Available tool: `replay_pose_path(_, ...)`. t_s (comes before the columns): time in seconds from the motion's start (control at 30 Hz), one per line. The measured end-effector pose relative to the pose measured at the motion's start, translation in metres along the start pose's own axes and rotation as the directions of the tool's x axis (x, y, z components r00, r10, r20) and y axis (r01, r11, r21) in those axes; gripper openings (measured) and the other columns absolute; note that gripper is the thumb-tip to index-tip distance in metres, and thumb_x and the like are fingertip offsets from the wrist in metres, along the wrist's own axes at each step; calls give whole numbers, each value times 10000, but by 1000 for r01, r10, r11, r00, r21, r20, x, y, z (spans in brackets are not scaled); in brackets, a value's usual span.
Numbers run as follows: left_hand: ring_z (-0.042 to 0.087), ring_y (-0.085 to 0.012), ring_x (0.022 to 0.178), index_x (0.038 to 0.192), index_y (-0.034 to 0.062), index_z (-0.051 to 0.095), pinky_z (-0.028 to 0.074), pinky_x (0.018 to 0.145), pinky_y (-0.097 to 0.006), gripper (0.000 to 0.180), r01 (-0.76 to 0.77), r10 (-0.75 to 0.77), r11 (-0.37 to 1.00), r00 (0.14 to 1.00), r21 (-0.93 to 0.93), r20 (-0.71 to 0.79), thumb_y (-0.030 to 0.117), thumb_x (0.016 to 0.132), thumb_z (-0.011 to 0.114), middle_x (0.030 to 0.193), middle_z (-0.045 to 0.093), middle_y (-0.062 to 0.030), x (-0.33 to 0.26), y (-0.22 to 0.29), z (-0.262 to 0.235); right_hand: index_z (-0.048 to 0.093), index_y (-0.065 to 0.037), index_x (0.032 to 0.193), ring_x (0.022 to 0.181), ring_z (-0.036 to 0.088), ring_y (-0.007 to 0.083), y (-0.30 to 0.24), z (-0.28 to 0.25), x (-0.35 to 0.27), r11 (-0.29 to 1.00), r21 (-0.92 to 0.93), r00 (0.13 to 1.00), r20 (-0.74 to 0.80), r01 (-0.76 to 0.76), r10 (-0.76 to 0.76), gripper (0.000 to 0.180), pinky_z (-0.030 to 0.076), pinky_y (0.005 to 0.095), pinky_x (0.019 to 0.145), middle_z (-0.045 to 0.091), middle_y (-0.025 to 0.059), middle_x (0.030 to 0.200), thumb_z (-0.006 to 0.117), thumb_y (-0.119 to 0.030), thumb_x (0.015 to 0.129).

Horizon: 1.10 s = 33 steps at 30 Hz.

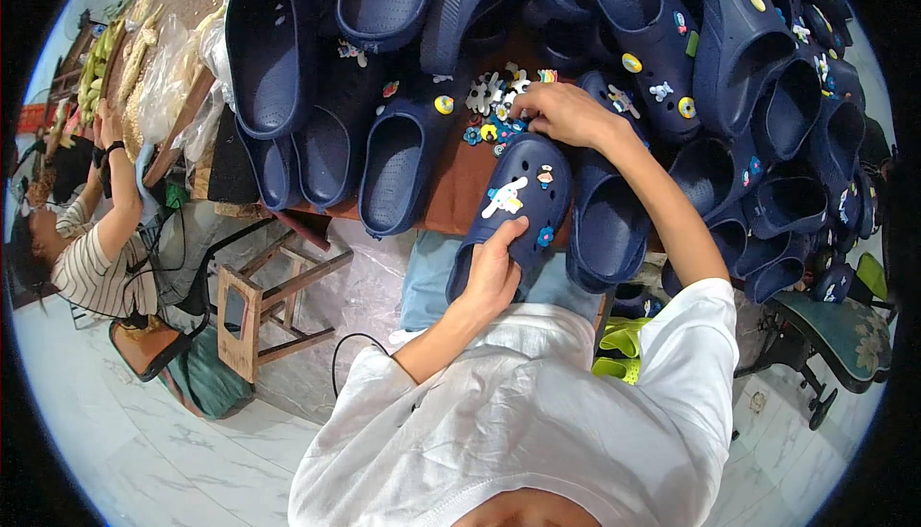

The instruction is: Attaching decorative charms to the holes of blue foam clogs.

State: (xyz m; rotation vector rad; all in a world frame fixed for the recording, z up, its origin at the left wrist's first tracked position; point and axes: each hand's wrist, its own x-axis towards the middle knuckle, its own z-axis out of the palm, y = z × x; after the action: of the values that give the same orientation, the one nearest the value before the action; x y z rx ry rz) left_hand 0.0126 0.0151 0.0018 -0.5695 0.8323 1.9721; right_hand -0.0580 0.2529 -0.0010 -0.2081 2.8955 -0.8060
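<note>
My left hand (492, 270) grips a navy clog (550, 164) near its opening, thumb on top, just in front of my body. The clog's toe points away from me and carries a white character charm (505, 198), a small pale and orange charm and a blue flower charm; several of its holes are bare. My right hand (568, 113) reaches past the toe into a pile of colourful shoe charms (491, 95) on the brown tabletop (460, 163). Its fingers are bent down and drawn together, and their tips are partly hidden among the charms.
Many navy clogs (393, 167) crowd around the pile, some decorated with charms (686, 107). A wooden stool (278, 297) with a phone stands left, an office chair (835, 335) right. Lime-green clogs (622, 337) lie below the table. Another person (106, 239) sits at far left.
</note>
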Motion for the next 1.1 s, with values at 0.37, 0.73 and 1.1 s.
replay_pose_path(0.37,615,-287,1098,1281,-18,502,509,951,-425,471,-45,50,997,994,-55,94,73,831,605,1202,618,-155,14,-5,-8,637,-23,980,923,648,300,10,-4,-1,998,54,999,-54,12,-9,189,500,406,821,671,128,949,691,-66,804)
replay_pose_path(0.73,586,-319,1157,1341,-37,448,489,980,-447,567,16,9,989,985,-145,171,55,788,538,1278,580,-178,13,6,-1,676,10,1034,913,641,171,-38,-29,-37,889,456,999,-27,50,-43,172,498,288,821,674,92,946,652,-63,880)
replay_pose_path(1.1,570,-301,1162,1343,-51,417,457,1027,-417,579,34,5,983,976,-178,216,-33,776,529,1261,568,-159,8,0,2,692,-27,923,844,662,275,-48,-21,-39,925,379,999,-37,6,8,161,500,380,767,678,124,858,665,-118,794)
